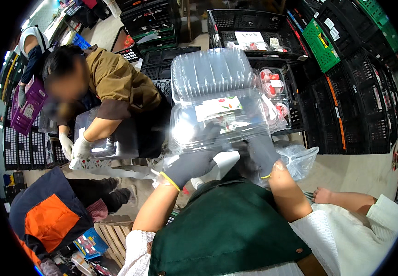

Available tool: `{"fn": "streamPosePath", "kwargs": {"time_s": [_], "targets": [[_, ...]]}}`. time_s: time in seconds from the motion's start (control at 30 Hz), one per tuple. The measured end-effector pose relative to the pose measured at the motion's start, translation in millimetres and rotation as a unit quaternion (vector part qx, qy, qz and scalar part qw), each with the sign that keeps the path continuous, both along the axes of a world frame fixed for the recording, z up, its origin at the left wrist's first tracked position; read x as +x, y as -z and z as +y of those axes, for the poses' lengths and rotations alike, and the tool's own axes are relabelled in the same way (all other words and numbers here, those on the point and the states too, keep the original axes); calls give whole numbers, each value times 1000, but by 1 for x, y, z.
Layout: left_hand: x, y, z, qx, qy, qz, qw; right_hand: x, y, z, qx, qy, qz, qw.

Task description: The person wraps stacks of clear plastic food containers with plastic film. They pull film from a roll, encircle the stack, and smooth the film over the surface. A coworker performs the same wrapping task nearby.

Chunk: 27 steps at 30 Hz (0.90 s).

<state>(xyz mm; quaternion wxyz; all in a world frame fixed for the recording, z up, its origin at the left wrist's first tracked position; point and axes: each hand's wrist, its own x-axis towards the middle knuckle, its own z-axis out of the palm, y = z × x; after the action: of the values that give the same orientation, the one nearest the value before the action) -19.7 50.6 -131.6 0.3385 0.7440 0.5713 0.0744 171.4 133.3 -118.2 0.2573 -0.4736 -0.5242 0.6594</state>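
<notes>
In front of me is a clear plastic clamshell container (254, 110), a printed label with red flowers (229, 103) showing on its top. My left hand (193, 164), in a grey glove with a yellow cuff, grips its near left edge, and some fingers show blurrily through the plastic. At the near right edge is my right hand (259, 149), gloved alike, its fingers partly hidden by the container. Just behind stands a stack of clear ribbed plastic trays (212, 69). A crumpled clear plastic bag (297, 161) hangs beside my right wrist.
Black crates (226, 20) and packs of red fruit (272, 83) lie beyond and right. A co-worker in a brown jacket (120, 73) handles clear containers on the left. Another person in an orange and navy jacket (51, 216) is at lower left. A bare forearm (346, 200) reaches in at right.
</notes>
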Motion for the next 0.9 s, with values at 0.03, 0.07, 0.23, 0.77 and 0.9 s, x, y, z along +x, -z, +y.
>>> {"fn": "streamPosePath", "kwargs": {"time_s": [0.03,0.07,0.23,0.77,0.9], "targets": [[1,-7,1,-30,1,10,1000,10,-4,4,59,24,-108,992],[3,-21,1,-59,1,19,998,20,-14,9,116,46,-215,969],[-1,-23,-26,1,-38,42,998,82,18,6,263,70,-318,908],[7,-46,-33,111,-80,0,991,78,4,8,235,108,-198,945],[25,-70,-33,288,-40,-43,956,65,-34,10,-166,149,221,949]]}}
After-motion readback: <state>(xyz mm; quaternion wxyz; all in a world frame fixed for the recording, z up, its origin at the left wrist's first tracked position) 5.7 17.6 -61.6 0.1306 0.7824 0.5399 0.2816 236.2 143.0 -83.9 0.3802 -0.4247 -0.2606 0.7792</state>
